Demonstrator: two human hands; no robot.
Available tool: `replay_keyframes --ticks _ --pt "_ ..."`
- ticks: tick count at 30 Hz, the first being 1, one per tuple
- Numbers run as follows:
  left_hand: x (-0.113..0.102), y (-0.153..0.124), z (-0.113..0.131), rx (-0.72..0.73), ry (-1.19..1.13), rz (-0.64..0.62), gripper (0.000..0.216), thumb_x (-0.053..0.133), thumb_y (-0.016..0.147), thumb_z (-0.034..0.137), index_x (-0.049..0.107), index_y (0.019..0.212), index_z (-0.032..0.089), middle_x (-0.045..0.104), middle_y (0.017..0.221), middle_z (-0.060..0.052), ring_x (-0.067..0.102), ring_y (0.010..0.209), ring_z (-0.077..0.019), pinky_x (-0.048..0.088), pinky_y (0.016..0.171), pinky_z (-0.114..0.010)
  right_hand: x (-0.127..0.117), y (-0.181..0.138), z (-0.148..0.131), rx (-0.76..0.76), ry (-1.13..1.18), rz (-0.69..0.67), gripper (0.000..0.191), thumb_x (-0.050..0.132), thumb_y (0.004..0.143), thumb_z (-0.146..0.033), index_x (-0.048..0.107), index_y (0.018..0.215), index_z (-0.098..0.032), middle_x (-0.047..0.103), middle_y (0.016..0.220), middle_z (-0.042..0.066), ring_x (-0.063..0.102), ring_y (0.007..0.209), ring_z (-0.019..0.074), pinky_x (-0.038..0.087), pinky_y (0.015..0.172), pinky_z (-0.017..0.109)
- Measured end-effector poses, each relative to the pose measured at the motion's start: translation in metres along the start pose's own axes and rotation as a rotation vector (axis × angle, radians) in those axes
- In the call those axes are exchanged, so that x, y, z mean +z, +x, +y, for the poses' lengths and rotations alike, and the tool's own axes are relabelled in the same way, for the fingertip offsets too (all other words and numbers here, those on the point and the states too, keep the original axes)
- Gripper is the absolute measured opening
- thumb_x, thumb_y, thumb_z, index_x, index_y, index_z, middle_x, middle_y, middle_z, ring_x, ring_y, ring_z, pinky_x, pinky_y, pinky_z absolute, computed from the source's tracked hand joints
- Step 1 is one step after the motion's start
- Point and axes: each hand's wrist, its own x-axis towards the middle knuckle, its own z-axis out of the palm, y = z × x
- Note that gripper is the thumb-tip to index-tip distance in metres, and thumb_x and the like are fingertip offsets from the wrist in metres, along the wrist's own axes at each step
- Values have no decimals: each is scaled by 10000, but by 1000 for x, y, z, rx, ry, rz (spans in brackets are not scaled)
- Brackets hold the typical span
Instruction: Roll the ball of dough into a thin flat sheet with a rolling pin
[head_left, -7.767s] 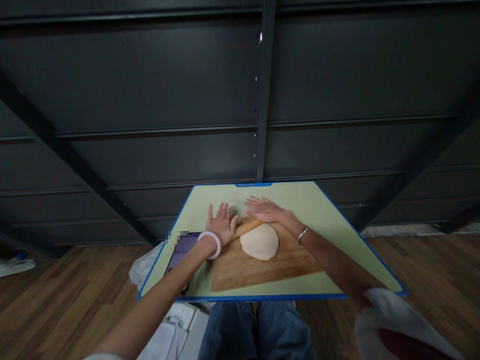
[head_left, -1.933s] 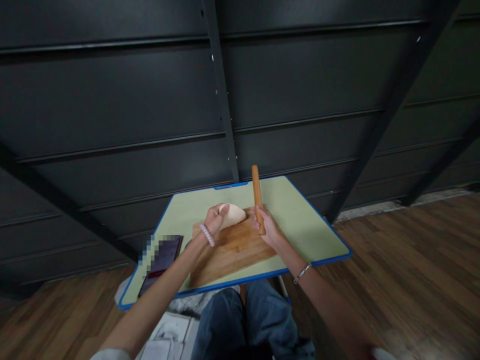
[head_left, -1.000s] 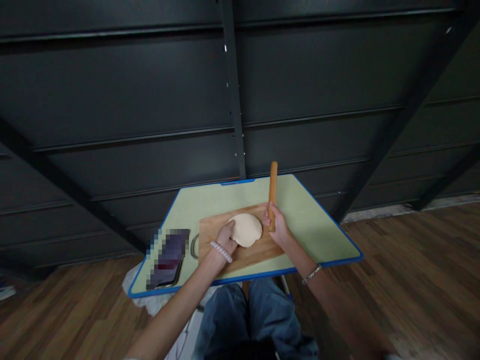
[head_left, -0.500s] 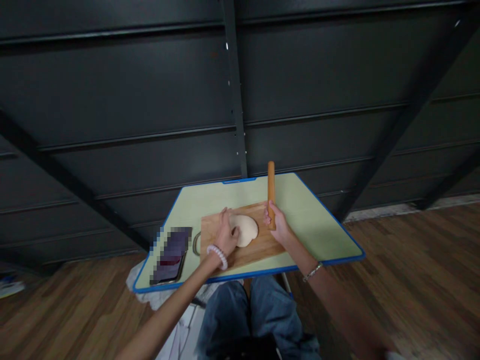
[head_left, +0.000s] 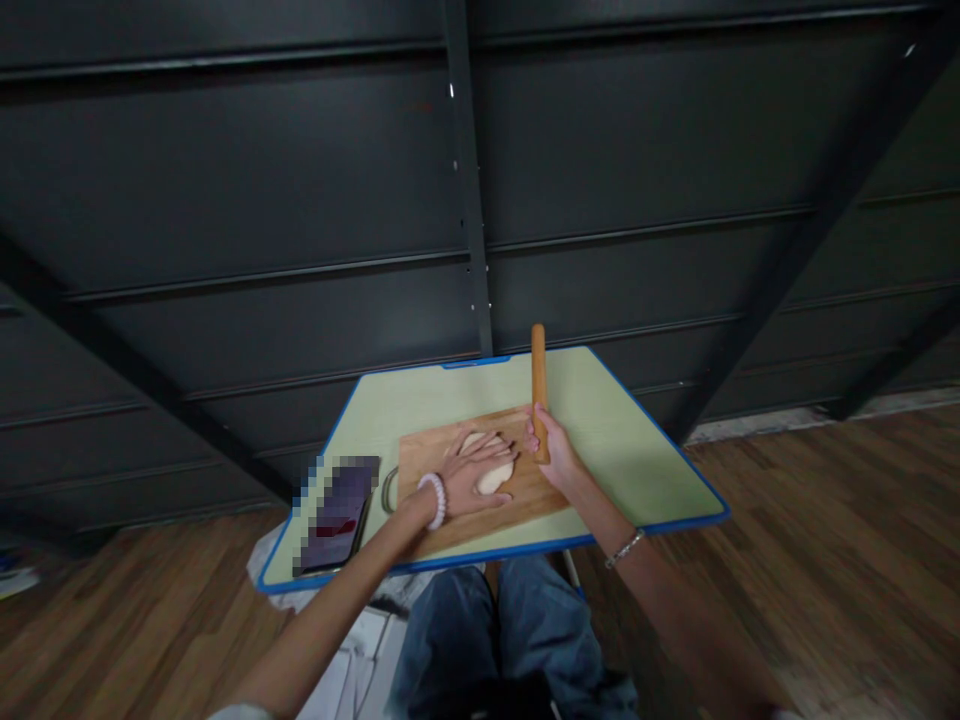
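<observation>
A flat piece of pale dough (head_left: 495,478) lies on a wooden cutting board (head_left: 525,492). My left hand (head_left: 471,477) rests over the dough with its fingers spread, hiding much of it. In my right hand (head_left: 553,446) is a wooden rolling pin (head_left: 538,365), gripped near its lower end and held nearly upright over the right part of the board, apart from the dough.
Under the board is a pale green folding table (head_left: 622,440) with a blue edge. A phone (head_left: 341,515), partly pixelated, lies at its left, beside the board's metal handle (head_left: 388,490). A dark panelled wall (head_left: 337,180) stands behind the table.
My left hand has gone from the dough's left edge, fingers curled, to lying spread across its top. The right hand still holds the rolling pin in nearly the same place.
</observation>
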Motion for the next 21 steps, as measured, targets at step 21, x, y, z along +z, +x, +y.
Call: replay_keyframes --ticks 21 --pt "15 4 7 4 -189 163 249 532 855 340 689 1031 258 693 1039 -24 546 1111 -223 283 1082 -455 4 -4 -2 -44 -78 -8 334 738 650 -431 560 778 -179 492 522 -66 380 375 34 295 322 133"
